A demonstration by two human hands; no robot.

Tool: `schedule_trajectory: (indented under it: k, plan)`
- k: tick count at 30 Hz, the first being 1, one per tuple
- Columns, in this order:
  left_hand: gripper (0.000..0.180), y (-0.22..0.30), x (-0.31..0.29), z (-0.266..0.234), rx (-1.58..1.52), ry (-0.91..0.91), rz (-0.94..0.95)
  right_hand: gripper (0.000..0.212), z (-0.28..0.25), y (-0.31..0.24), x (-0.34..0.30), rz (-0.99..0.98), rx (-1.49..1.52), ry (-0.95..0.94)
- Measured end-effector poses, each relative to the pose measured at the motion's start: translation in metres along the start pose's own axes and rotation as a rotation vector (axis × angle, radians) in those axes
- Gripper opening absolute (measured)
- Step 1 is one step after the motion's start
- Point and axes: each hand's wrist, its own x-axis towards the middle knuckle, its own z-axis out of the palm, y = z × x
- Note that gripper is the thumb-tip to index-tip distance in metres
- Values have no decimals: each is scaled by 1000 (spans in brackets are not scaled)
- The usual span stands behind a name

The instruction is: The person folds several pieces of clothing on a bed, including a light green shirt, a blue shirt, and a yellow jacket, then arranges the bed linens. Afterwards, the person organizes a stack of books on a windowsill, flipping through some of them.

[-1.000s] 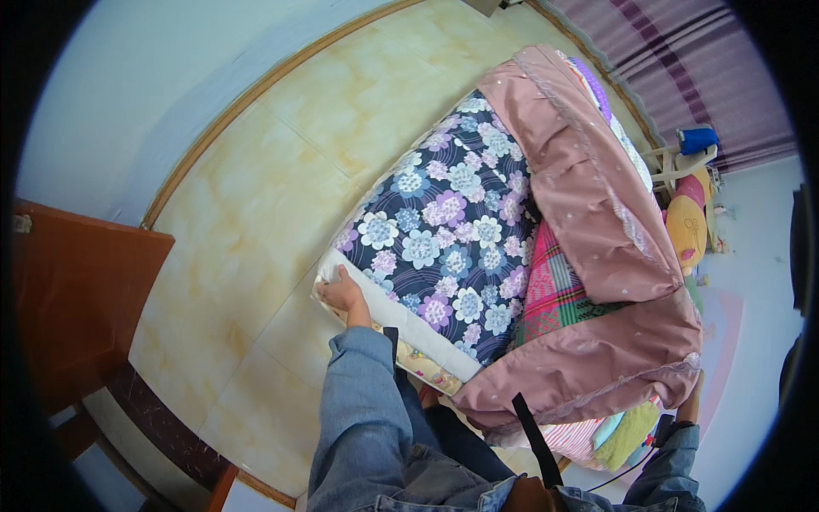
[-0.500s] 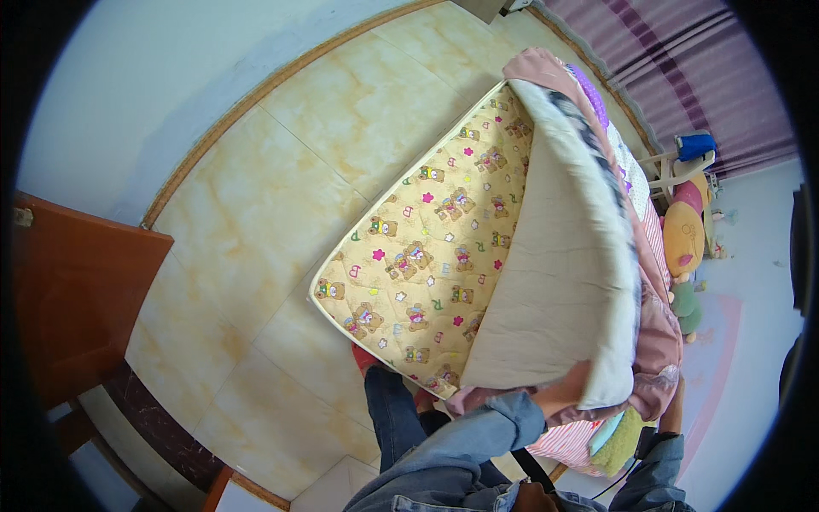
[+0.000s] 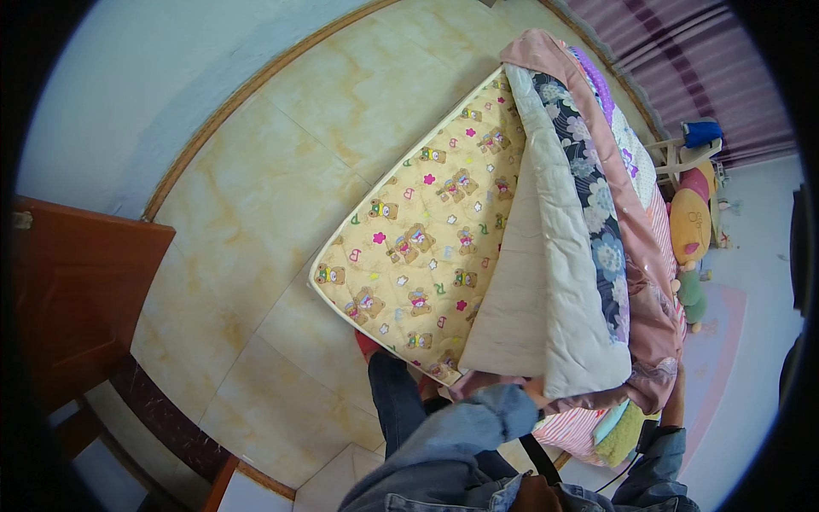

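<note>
The left hand (image 3: 536,393) touches the near edge of the white-backed floral quilt (image 3: 580,333), which lies folded ahead of it; its fingers are hidden, I cannot tell their grip. Ahead-left, the yellow bear-printed mattress (image 3: 401,264) carries coloured letters; beyond is cream tiled floor (image 3: 256,239). The right hand (image 3: 676,404) is beside the dusty-pink shiny cover (image 3: 657,337), its opening also unclear.

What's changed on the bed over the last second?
The left hand folded the floral pad rightward, white side up, baring the bear-print mattress; the pink cover shifted rightward too. The right hand stayed by the cover's edge.
</note>
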Motion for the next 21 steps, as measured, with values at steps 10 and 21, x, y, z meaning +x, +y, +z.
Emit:
schedule_trajectory:
  k: [10,21]
  plan:
    - [37,-137,-295,-213,-96,1315,-1007,57,73,-15,-34,-3,1,-171]
    - [62,-126,-106,-78,-1309,495,-780,47,224,4,-109,-421,-727,-311]
